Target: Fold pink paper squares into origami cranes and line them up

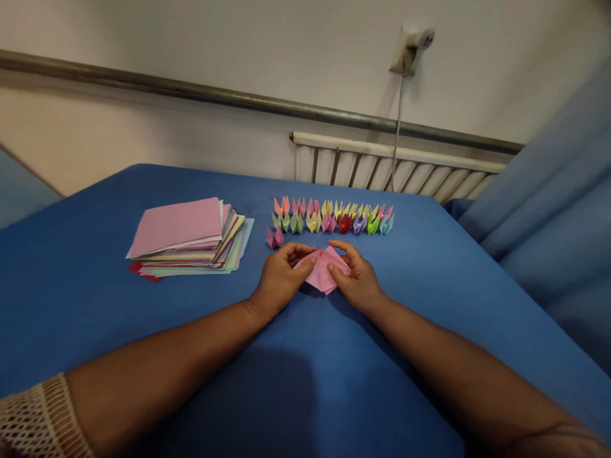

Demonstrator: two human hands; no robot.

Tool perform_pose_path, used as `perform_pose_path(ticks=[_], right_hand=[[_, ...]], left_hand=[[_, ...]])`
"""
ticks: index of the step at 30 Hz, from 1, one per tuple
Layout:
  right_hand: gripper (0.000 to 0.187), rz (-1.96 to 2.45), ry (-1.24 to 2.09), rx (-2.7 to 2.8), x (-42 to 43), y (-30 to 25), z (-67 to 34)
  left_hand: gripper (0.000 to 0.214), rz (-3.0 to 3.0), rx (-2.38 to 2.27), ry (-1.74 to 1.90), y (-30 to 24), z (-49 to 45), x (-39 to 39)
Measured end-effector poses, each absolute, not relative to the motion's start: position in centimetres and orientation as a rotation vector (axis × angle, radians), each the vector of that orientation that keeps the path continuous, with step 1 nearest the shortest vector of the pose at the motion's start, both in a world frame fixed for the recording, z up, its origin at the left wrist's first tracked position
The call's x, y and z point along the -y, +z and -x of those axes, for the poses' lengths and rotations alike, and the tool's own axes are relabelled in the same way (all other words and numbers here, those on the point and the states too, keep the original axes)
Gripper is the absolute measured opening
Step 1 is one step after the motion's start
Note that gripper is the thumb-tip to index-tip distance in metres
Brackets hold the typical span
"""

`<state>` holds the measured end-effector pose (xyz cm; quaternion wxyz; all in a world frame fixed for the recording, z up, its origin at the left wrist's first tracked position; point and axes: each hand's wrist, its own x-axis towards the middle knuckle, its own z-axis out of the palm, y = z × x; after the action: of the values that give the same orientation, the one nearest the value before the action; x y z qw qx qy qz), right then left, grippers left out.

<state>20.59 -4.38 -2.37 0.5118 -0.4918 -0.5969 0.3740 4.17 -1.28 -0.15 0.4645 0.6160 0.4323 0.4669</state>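
A partly folded pink paper [323, 270] is held just above the blue-covered table, its layers and creases showing. My left hand [284, 273] grips its left side, thumb on top and fingers behind. On the right side my right hand [356, 277] pinches it the same way. Beyond my hands stand rows of small origami cranes [328, 222] in pink, yellow, green, red, purple and blue. One pink-purple origami crane [275, 238] sits alone in front of them, close to my left fingers.
A tall, uneven stack of coloured paper [184, 229] lies on the table's left part. The blue table cover [229, 369] reaches towards a wall with a metal rail [214, 92], a white radiator [401, 149] and a plugged-in socket [411, 51]. Blue curtains [558, 210] hang on the right.
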Motion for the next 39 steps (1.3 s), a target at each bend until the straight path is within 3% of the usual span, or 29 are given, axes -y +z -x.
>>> perform_pose_path(ticks=[4, 8, 15, 21, 30, 36, 39], right_hand=[[0.056, 1.244, 0.604, 1.711, 5.4, -1.9, -20.5], [0.055, 1.202, 0.510, 1.815, 5.8, -1.5, -20.5], [0.045, 1.236, 0.737, 1.578, 4.6, -2.5, -20.5], [0.040, 1.078, 0.987, 1.373, 3.6, -2.6, -21.0], [0.033, 1.088, 0.872, 1.405, 3.8, -1.9, -21.3], [0.024, 1.107, 0.846, 1.485, 4.1, -1.8, -21.1], [0.023, 1.130, 0.814, 1.489, 4.2, -2.1, -21.1]], left_hand=[[0.019, -1.630, -1.184, 1.088, 0.0, -4.0, 1.1], [0.016, -1.687, -1.227, 1.072, -0.1, -3.8, 0.9], [0.006, -1.625, -1.143, 1.141, -0.1, -3.6, 0.7], [0.010, -1.521, -0.915, 1.094, -0.1, -3.9, 1.3], [0.004, -1.439, -0.906, 1.110, 0.2, -3.6, 1.1], [0.023, -1.485, -0.981, 1.087, 0.0, -3.9, 1.1], [0.020, -1.469, -0.985, 1.071, 0.1, -4.0, 1.1]])
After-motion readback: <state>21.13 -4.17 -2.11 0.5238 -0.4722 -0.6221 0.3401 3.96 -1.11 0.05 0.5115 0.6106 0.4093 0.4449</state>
